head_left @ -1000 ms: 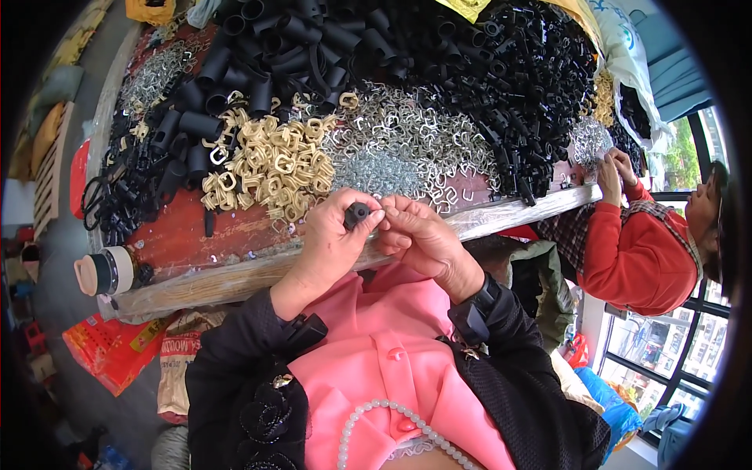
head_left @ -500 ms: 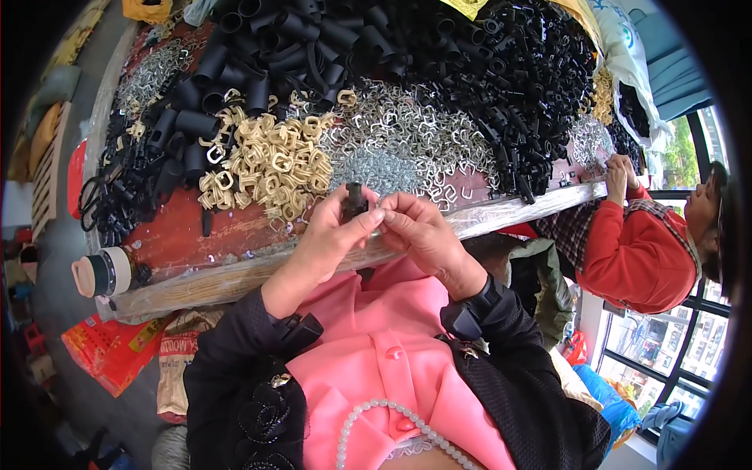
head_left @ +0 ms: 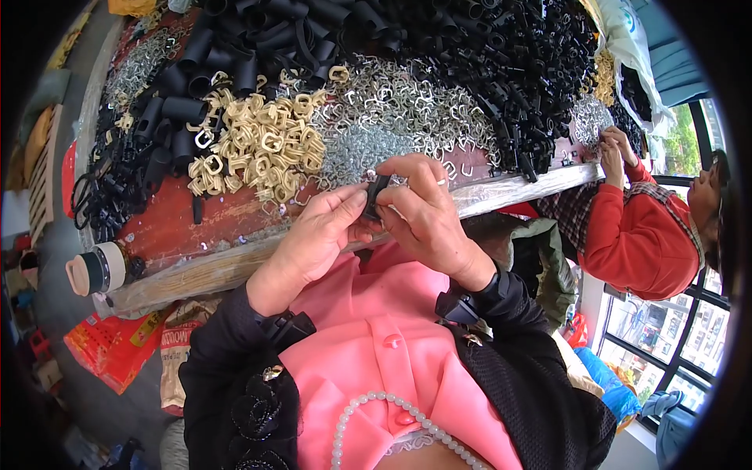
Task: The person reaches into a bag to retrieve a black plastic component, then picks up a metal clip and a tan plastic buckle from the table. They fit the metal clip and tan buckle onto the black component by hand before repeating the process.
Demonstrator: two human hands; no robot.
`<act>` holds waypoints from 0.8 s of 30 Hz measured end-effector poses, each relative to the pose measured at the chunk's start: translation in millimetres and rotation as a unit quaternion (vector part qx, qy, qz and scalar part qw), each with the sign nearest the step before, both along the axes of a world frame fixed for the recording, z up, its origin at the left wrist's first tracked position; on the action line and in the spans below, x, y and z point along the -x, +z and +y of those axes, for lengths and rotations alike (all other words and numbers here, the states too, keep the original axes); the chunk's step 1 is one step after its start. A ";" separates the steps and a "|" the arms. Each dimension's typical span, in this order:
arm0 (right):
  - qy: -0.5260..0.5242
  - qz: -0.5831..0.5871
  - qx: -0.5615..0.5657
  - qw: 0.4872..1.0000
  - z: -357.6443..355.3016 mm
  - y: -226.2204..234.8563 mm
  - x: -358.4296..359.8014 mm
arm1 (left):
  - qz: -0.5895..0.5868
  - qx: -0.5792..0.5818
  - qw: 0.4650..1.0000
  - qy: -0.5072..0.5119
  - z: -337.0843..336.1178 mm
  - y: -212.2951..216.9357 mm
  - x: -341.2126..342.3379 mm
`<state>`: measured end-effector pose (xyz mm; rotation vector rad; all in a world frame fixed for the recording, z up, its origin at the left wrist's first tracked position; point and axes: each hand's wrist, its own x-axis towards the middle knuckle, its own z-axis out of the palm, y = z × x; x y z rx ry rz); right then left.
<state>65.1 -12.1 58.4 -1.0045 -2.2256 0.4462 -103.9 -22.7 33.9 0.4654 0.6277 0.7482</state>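
Observation:
Both my hands meet just above the near table edge, around a small black plastic part [head_left: 374, 196]. My left hand [head_left: 317, 235] grips it from the left with thumb and fingers. From above and the right, my right hand [head_left: 427, 215] curls its fingers on the same part, a ring on one finger. Something tiny and shiny shows at the part's upper end; its kind is too small to make out. Right behind my hands lie a heap of small silvery hardware [head_left: 364, 149] and a pile of cream-coloured square rings [head_left: 270, 141].
Black tubes [head_left: 184, 110] and a large heap of small black parts [head_left: 501, 86] cover the far table. Bent metal clips [head_left: 407, 98] lie between. A lidded cup [head_left: 98, 269] stands at the left corner. At right, a co-worker in a red sleeve [head_left: 634, 243] handles small metal pieces.
My right hand has turned over and risen, its fingers now over the black part. The part has tilted in my left hand. The view has shifted slightly.

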 end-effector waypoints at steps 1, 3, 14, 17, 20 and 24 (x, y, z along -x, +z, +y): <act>0.010 -0.008 -0.018 1.000 -0.5 0.2 -0.1 | 0.011 -0.006 1.000 -0.007 -1.8 1.0 -0.5; 0.013 -0.009 -0.013 1.000 -1.8 -0.3 -0.4 | 0.019 -0.009 1.000 -0.007 -5.4 2.4 -1.9; 0.010 -0.042 0.060 0.997 -6.9 9.9 -5.0 | 0.062 -0.099 0.992 -0.051 -11.7 0.7 -8.7; 0.024 0.004 0.056 0.998 -3.0 3.0 -5.0 | 0.017 -0.021 0.999 -0.042 -9.1 -3.0 -5.4; 0.010 0.093 0.079 0.992 -0.8 -0.7 -11.6 | -0.040 0.014 0.999 -0.025 -7.0 -4.6 -3.1; -0.182 -0.063 -0.007 0.981 10.7 -9.1 -42.0 | -0.077 0.034 0.996 -0.023 -4.3 -12.3 9.1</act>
